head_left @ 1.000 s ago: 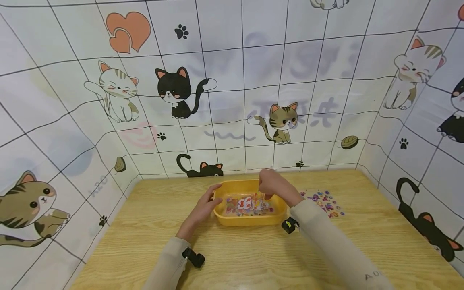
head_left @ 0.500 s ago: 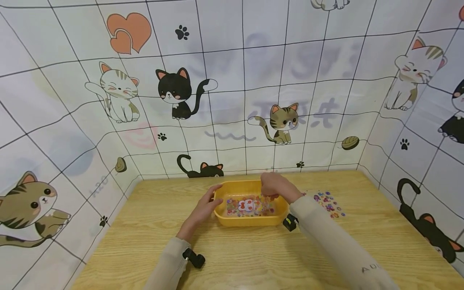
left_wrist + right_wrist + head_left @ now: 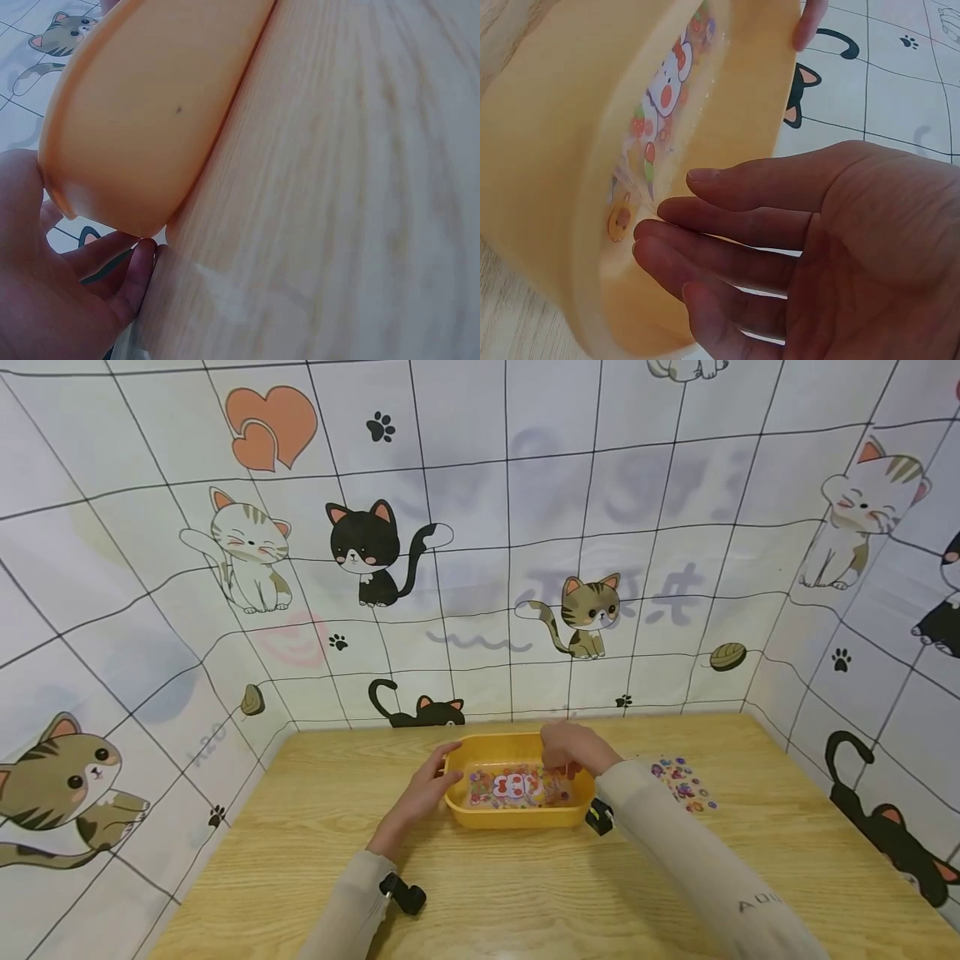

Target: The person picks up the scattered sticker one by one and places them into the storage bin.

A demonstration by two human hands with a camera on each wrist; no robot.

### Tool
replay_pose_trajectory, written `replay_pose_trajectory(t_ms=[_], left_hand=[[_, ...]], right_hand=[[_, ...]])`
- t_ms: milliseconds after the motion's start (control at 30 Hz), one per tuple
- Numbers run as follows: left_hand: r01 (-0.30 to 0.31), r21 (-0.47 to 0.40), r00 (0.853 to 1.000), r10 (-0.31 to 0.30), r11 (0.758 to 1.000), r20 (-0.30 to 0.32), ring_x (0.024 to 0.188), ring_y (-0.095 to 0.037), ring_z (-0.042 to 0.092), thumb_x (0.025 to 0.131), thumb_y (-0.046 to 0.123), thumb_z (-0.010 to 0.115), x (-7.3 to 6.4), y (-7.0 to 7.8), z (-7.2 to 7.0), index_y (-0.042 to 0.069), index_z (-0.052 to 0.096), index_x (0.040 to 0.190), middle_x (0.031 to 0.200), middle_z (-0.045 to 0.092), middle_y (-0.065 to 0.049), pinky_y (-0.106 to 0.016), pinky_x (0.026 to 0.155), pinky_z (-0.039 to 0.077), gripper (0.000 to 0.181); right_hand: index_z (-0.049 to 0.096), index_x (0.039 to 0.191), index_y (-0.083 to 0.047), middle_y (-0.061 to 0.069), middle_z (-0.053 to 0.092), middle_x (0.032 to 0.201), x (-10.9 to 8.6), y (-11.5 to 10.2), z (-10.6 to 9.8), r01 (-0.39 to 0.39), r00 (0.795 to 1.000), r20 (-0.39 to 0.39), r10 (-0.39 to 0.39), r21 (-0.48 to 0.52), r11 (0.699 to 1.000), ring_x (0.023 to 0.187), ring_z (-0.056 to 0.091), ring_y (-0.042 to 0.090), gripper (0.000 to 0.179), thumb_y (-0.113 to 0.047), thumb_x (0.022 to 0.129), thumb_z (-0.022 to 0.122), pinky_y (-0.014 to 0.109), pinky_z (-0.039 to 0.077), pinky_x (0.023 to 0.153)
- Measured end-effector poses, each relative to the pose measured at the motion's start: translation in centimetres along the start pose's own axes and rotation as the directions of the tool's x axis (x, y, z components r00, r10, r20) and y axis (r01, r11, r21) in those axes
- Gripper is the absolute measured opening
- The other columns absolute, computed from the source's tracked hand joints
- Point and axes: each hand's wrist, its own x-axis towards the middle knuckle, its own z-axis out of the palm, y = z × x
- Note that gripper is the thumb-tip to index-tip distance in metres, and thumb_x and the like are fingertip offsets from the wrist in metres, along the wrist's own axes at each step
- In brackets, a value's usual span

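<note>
A shallow yellow plastic basin [image 3: 517, 818] stands on the table. My left hand [image 3: 422, 789] grips its left end, thumb over the rim and fingers bent against the outer wall, as the left wrist view [image 3: 67, 277] also shows from close by. Inside the basin lie colourful cartoon stickers [image 3: 491, 787], among them a white figure with a red bow [image 3: 667, 86]. My right hand [image 3: 573, 750] reaches down into the basin's right side. In the right wrist view its fingers [image 3: 705, 244] are loosely bent, tips close to the stickers, thumb apart from the index finger.
Small colourful stickers [image 3: 682, 785] lie spread on the wooden table [image 3: 510, 893] to the right of the basin, partly behind the right sleeve. A white wall covering [image 3: 480, 660] with cats and grid lines surrounds the table at the back and sides.
My right hand has gone slightly right and lower into the basin. The white figure with the bow has shifted and turned a little. My left hand keeps its place at the rim.
</note>
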Motion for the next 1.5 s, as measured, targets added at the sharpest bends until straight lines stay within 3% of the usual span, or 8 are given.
replay_pose_trajectory(t_ms=[200,433,633,833,1067,1267,1500], left_hand=[[0.007,-0.001,1.0,-0.007,1.0,0.009,0.137,-0.042,0.052,0.103,0.023,0.057,0.0,0.0,0.0,0.025,0.045,0.156,0.157,0.047,-0.02,-0.057,0.11,0.046,0.054],[0.001,0.006,1.0,-0.001,1.0,0.014,0.14,-0.043,0.049,0.103,0.025,0.057,0.0,0.0,-0.1,0.024,0.045,0.156,0.16,0.044,-0.017,-0.059,0.112,0.044,0.054],[0.001,0.002,1.0,-0.001,1.0,0.002,0.142,-0.042,0.046,0.102,0.024,0.059,0.0,0.0,-0.1,0.025,0.047,0.155,0.162,0.043,-0.016,-0.061,0.115,0.039,0.054],[-0.002,-0.004,1.0,0.002,1.0,0.006,0.141,-0.043,0.047,0.103,0.023,0.059,0.1,-0.1,-0.1,0.026,0.046,0.155,0.161,0.043,-0.016,-0.061,0.114,0.041,0.053],[0.0,0.001,1.0,0.0,1.0,0.009,0.143,-0.044,0.044,0.103,0.023,0.058,0.0,0.0,-0.1,0.025,0.046,0.155,0.163,0.041,-0.016,-0.062,0.116,0.038,0.054],[-0.002,0.013,1.0,0.002,1.0,0.011,0.145,-0.043,0.043,0.103,0.023,0.057,-0.2,0.3,-0.1,0.024,0.045,0.156,0.164,0.04,-0.015,-0.061,0.118,0.037,0.054],[-0.009,0.017,1.0,0.009,1.0,0.001,0.142,-0.043,0.046,0.103,0.022,0.057,-0.1,0.1,-0.1,0.025,0.046,0.155,0.162,0.042,-0.015,-0.062,0.116,0.039,0.053]], right_hand=[[0.068,0.072,-0.007,0.008,0.065,0.065,0.7,0.0,0.1,-0.019,1.0,0.021,0.019,-0.021,1.0,0.078,0.078,0.035,0.018,-0.003,0.089,0.064,0.028,0.042,0.044],[0.068,0.072,-0.007,0.008,0.068,0.068,1.1,-0.1,0.2,-0.029,0.999,0.04,0.031,-0.052,0.998,0.07,0.076,0.029,0.016,-0.003,0.087,0.065,0.028,0.042,0.045],[0.073,0.082,-0.005,0.011,0.073,0.075,1.2,-0.2,0.5,-0.038,0.997,0.069,0.042,-0.057,0.998,0.057,0.064,0.022,0.009,-0.007,0.09,0.068,0.03,0.044,0.049],[0.068,0.091,-0.007,0.013,0.074,0.082,1.4,-0.1,0.7,-0.04,0.997,0.071,0.044,-0.052,0.998,0.064,0.068,0.025,0.003,-0.01,0.092,0.067,0.03,0.046,0.051],[0.063,0.101,-0.007,0.013,0.069,0.088,1.4,-0.1,0.8,-0.083,0.992,0.093,0.082,0.008,0.997,0.069,0.068,0.025,0.015,-0.008,0.089,0.072,0.03,0.052,0.054],[0.062,0.107,-0.006,0.013,0.068,0.095,1.7,0.1,1.2,-0.1,0.989,0.121,0.089,0.083,0.992,0.069,0.065,0.023,0.021,-0.006,0.088,0.071,0.033,0.058,0.064],[0.057,0.116,-0.005,0.014,0.061,0.102,1.9,0.4,1.6,-0.098,0.988,0.128,0.081,0.133,0.986,0.061,0.058,0.02,0.028,-0.003,0.089,0.065,0.029,0.049,0.054]])
